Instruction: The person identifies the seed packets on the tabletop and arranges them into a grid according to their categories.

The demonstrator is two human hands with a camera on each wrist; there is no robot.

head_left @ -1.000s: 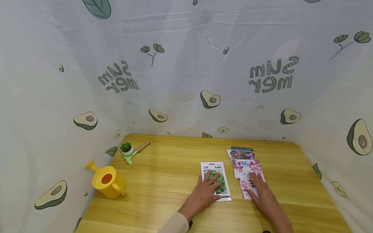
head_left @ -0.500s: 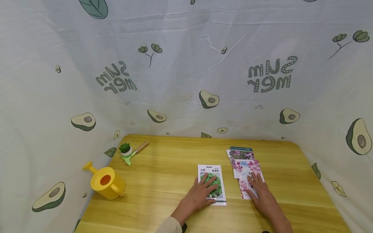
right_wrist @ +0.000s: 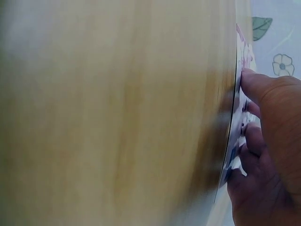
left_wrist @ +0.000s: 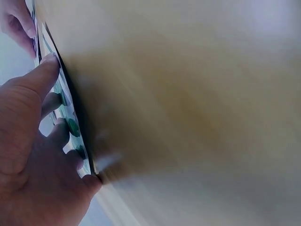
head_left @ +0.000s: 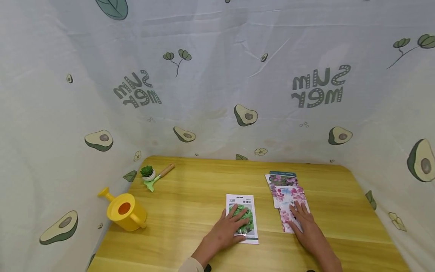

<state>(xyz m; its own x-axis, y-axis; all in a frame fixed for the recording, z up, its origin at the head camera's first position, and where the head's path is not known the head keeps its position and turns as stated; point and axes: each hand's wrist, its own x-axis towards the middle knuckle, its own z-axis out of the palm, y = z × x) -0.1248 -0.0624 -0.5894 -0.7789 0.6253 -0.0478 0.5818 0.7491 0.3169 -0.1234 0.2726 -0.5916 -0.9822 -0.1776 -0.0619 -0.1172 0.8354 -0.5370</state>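
Note:
My left hand (head_left: 225,230) rests spread on a seed packet with green leaves (head_left: 249,217), which lies on the table left of the other packets. In the left wrist view its fingers (left_wrist: 47,75) lie along this packet's surface. To the right, my right hand (head_left: 307,226) presses on a pink-flowered seed packet (head_left: 285,217), its fingers covering part of the print. Under that packet's far end lie a purple-flowered packet (head_left: 284,180) and another pale packet (head_left: 268,179), both partly hidden. The right wrist view shows the thumb (right_wrist: 256,84) on the pink packet's edge.
A yellow watering can (head_left: 126,212) stands at the table's left edge. Behind it are a small potted succulent (head_left: 147,172) and a green hand rake with a wooden handle (head_left: 166,170). Printed cloth (head_left: 210,87) hangs around the wooden table (head_left: 190,196).
The left hand has slid the green-leaf packet left and slightly toward the near edge, away from the flowered packets. My right hand has stayed on the pink packet.

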